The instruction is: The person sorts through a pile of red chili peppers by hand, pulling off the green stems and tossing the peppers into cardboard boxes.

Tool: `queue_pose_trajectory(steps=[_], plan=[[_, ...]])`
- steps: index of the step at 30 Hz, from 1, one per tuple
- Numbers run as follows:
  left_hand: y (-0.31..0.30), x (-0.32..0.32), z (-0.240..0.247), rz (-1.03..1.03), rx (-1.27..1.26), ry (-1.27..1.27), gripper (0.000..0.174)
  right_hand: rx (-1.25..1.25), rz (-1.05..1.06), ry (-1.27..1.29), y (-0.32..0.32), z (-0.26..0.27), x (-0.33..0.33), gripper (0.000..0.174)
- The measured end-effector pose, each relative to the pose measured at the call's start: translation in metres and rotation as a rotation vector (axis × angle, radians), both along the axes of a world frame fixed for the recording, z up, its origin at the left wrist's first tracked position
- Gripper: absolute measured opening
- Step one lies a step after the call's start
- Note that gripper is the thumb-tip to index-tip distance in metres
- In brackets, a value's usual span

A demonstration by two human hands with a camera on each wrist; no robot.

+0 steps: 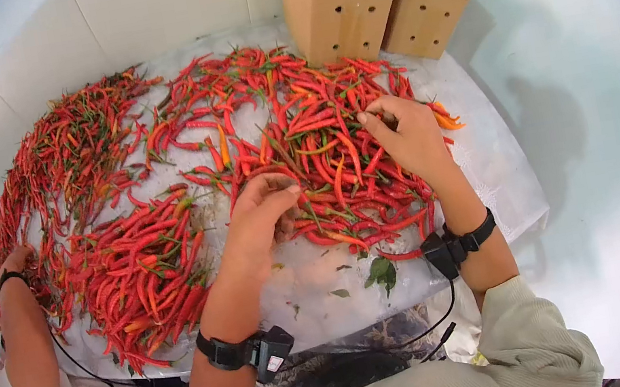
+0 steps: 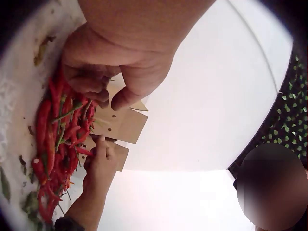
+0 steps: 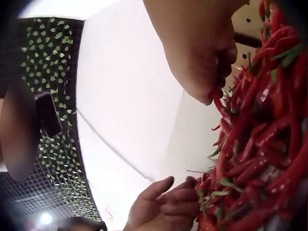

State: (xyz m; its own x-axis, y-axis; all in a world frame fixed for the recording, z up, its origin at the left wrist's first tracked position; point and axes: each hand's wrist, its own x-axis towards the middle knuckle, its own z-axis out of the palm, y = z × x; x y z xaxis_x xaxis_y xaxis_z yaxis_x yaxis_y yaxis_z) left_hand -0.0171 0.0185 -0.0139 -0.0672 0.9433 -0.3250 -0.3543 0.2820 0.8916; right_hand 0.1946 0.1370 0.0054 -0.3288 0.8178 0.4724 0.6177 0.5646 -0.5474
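Over the near left of a spread of red chili peppers hovers my left hand, fingers loosely bent. A gap shows between its thumb and fingers, and nothing is seen held there. At the right side of the same spread is my right hand. Its thumb and fingers pinch a red chili pepper, whose end sticks out under the fingertips; the rest is hidden by the hand. Green stems and a few orange peppers show among the red ones.
A heaped pile of chilies lies left of my left arm, with a larger greener heap behind. Another person's hand reaches into that at far left. Two cardboard boxes stand at the back. Loose leaves lie on the white sheet.
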Motion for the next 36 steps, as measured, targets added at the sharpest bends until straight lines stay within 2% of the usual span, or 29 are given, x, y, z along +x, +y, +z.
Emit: queue_pose_trajectory(steps=[2,6,9,14,17,21,24,27,28,31,34,36], plan=[[0.0,0.002,-0.003,-0.012,-0.009,-0.01,0.014,-0.004,0.007,-0.015,-0.008,-0.003,-0.002,0.027],[0.002,0.005,-0.009,-0.04,-0.011,0.006,0.02,0.148,0.014,-0.163,-0.02,0.0,-0.008,0.028],[-0.001,0.009,-0.002,-0.043,-0.012,0.02,0.019,0.1,0.036,-0.269,-0.025,-0.006,-0.01,0.027],[-0.003,0.011,-0.001,-0.094,0.043,-0.011,0.016,0.018,0.03,-0.134,-0.028,-0.003,-0.012,0.021],[-0.003,0.01,-0.006,-0.098,0.155,0.031,0.016,-0.021,0.129,0.097,-0.033,-0.002,-0.014,0.019],[-0.002,0.01,-0.009,-0.001,0.268,0.022,0.023,-0.166,0.287,0.266,-0.043,-0.007,-0.021,0.019],[-0.003,0.013,-0.003,0.055,0.338,0.038,0.026,-0.568,0.44,0.274,-0.056,0.006,-0.025,0.021],[-0.003,0.018,-0.002,0.086,0.382,-0.01,0.024,-0.571,0.556,0.294,-0.06,-0.007,-0.03,0.021],[-0.003,0.018,-0.002,0.068,0.365,-0.022,0.023,-0.628,0.556,0.195,-0.06,0.0,-0.029,0.022],[-0.001,0.012,-0.009,0.061,0.331,-0.05,0.02,-0.553,0.557,0.277,-0.06,-0.01,-0.033,0.022],[-0.002,0.007,-0.006,0.074,0.259,-0.09,0.018,-0.593,0.549,0.353,-0.064,-0.009,-0.034,0.022],[-0.003,0.007,-0.003,0.092,0.228,-0.111,0.017,-0.542,0.538,0.276,-0.064,-0.008,-0.032,0.021]])
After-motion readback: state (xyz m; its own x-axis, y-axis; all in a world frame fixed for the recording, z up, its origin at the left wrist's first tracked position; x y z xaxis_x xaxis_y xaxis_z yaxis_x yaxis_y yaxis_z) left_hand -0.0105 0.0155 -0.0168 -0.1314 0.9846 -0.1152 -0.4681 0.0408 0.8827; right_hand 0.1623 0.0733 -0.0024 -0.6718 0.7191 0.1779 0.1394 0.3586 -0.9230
